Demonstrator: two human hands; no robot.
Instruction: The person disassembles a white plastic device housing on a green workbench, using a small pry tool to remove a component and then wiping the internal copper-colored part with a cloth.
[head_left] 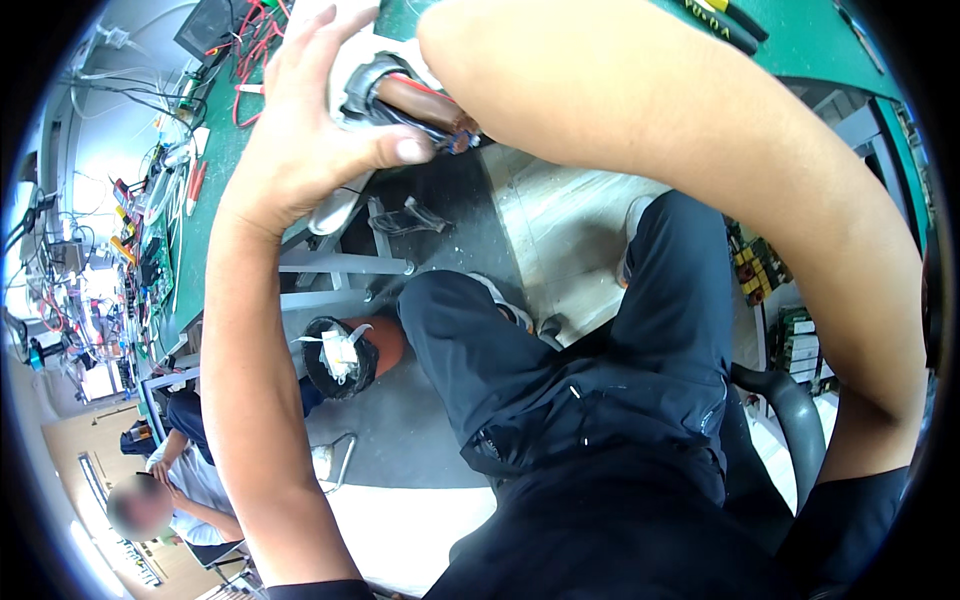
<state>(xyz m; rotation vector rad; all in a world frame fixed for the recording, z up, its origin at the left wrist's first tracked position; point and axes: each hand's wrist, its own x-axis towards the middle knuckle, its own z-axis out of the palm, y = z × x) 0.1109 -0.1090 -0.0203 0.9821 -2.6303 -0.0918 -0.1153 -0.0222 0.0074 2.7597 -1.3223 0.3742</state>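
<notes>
My left hand [305, 140] reaches to the bench edge at the upper left, its thumb and fingers curved around a white housing [348, 68]. Inside the housing's open end sits a dark grey ring [364, 84]. A brown cylindrical part [415, 100] juts out of it, with red and dark wires running alongside. My right forearm [620, 95] crosses the top of the picture from the right, its near end close to the housing. The right hand itself does not show, so what it touches cannot be seen.
Red cables [258, 50] lie on the green bench [228, 130], with tools and electronics further left. Yellow-and-black tool handles [738, 22] rest at the top right. Below stand a black-lined bin [375, 350] and a chair armrest [795, 425]. Another person [200, 490] sits at lower left.
</notes>
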